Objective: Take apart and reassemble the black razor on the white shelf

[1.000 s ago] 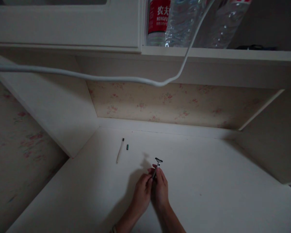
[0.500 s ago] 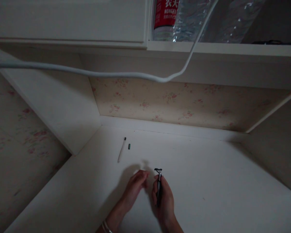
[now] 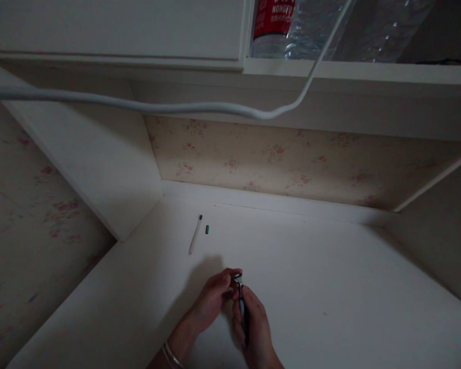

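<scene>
My right hand (image 3: pixel 253 328) is closed round the dark handle of a small razor (image 3: pixel 241 302), which points away from me over the white desk (image 3: pixel 330 287). My left hand (image 3: pixel 215 294) pinches the razor's head with thumb and fingertips. A bracelet shows on my left wrist. Farther back on the desk lie a thin white stick with a dark tip (image 3: pixel 195 234) and a small dark cap (image 3: pixel 207 229), both apart from my hands.
A white cable (image 3: pixel 146 106) hangs across the view above the desk. Water bottles (image 3: pixel 292 28) stand on the shelf overhead. Floral wallpaper (image 3: pixel 276 159) backs the alcove, with white side panels left and right.
My left hand, which had drawn away from the razor, has come back and closed on its head. Both hands and the razor have shifted nearer to me.
</scene>
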`<state>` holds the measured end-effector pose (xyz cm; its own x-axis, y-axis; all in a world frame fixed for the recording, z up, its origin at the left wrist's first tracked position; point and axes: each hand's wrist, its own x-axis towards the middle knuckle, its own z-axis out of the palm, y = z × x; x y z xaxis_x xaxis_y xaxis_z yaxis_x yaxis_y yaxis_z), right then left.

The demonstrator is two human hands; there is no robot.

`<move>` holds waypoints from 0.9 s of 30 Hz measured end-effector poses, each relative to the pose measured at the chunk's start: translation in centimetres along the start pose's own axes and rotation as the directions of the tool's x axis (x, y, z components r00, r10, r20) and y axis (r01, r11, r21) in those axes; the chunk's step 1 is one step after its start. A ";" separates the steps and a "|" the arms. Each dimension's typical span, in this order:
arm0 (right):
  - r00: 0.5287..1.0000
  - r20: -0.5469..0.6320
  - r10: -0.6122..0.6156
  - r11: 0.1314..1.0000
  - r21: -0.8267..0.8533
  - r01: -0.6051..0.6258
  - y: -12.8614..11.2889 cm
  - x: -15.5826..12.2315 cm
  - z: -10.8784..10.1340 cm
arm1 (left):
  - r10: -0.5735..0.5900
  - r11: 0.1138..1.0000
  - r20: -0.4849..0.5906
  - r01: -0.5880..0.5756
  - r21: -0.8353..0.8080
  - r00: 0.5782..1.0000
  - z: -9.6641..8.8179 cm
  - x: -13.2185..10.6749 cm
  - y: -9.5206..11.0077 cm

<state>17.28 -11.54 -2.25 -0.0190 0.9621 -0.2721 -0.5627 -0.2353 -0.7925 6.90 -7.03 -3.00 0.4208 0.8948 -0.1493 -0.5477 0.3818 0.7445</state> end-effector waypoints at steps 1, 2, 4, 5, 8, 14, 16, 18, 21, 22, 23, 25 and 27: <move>1.000 0.013 0.005 1.000 0.014 -0.006 0.0 0.0 -0.1 | -0.006 1.000 0.004 0.006 -0.005 1.000 0.0 0.0 0.0; 0.999 0.033 0.019 0.999 0.033 -0.020 0.1 0.0 -0.2 | -0.006 1.000 0.010 0.006 -0.009 1.000 0.0 -0.1 0.0; 0.998 0.055 0.032 0.998 0.050 -0.034 0.2 0.1 -0.3 | 0.003 1.000 0.013 -0.002 -0.009 1.000 0.0 -0.1 -0.1; 0.998 0.058 0.033 0.998 0.052 -0.036 0.3 0.1 -0.3 | 0.010 1.000 0.005 -0.010 -0.007 1.000 -0.1 -0.1 -0.2; 0.999 0.038 0.031 0.997 0.070 -0.034 0.6 0.2 -0.3 | 0.018 1.000 -0.033 -0.018 -0.001 0.999 -0.1 -0.1 -0.5; 0.999 -0.013 0.040 0.997 0.063 -0.040 1.2 0.4 -0.4 | 0.004 0.999 -0.039 -0.006 -0.041 0.999 -0.5 -0.1 -0.8; 0.999 -0.017 0.029 0.998 0.062 -0.028 1.3 0.6 -0.5 | 0.001 0.999 -0.036 -0.003 -0.049 0.999 -0.6 -0.1 -0.8; 0.999 -0.031 -0.022 0.998 0.065 0.024 1.2 0.7 -0.5 | -0.007 0.999 -0.045 0.004 -0.053 0.999 -0.5 -0.1 -0.9; 0.997 -0.035 -0.064 0.997 0.032 0.065 1.0 0.7 -0.3 | -0.007 0.998 -0.069 0.003 -0.063 0.998 -0.3 -0.1 -0.9; 0.998 -0.032 -0.056 0.998 0.012 0.056 1.0 0.6 -0.2 | -0.001 0.998 -0.076 -0.005 -0.068 0.997 -0.3 0.0 -0.9; 0.999 -0.027 -0.037 0.999 -0.008 0.036 0.9 0.5 -0.2 | 0.008 0.997 -0.079 -0.014 -0.076 0.997 -0.3 0.0 -0.9; 0.999 -0.033 -0.002 1.000 -0.028 0.001 0.9 0.4 -0.2 | 0.029 0.994 -0.070 -0.036 -0.104 0.997 -0.4 0.1 -0.7; 0.998 -0.069 0.004 1.000 -0.022 -0.006 0.8 0.4 -0.5 | 0.056 0.988 -0.054 -0.063 -0.139 0.997 -0.6 0.2 -0.6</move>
<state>17.22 -11.42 -3.21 0.0357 0.9492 -0.3127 -0.5445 -0.2438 -0.8025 6.89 -6.96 -3.82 0.3501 0.9258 -0.1425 -0.6679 0.3534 0.6550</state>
